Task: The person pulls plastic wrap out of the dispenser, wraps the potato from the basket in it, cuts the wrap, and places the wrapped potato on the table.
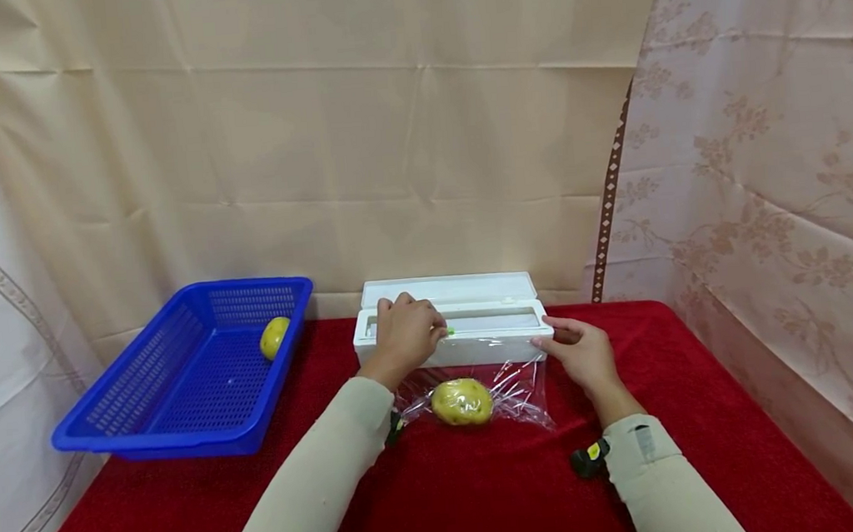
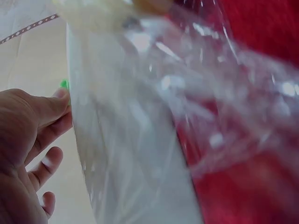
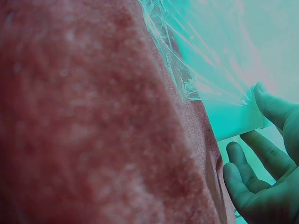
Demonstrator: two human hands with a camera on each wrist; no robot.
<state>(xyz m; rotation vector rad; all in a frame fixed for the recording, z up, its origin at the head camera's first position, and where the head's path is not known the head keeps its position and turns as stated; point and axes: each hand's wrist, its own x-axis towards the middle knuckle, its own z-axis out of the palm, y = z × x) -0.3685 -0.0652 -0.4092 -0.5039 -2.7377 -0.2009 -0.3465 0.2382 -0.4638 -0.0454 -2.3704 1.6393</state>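
A white cling film dispenser (image 1: pixel 478 350) stands with its lid (image 1: pixel 447 289) tipped back. My left hand (image 1: pixel 406 334) reaches over its front rim, thumb and forefinger pinching a small green slide cutter (image 2: pixel 64 85). At the right end, my right hand (image 1: pixel 582 352) grips the box corner, thumb on the front and forefinger at the side; in the right wrist view the other fingers curl loosely below. Clear cling film (image 1: pixel 521 392) hangs from the front edge onto the cloth, draped over a yellow potato (image 1: pixel 462 402).
A blue plastic basket (image 1: pixel 177 440) sits at the left with another yellow potato (image 1: pixel 275 338) against its right wall. Red cloth (image 1: pixel 475 504) covers the table. A beige curtain (image 1: pixel 386 135) hangs close behind the dispenser.
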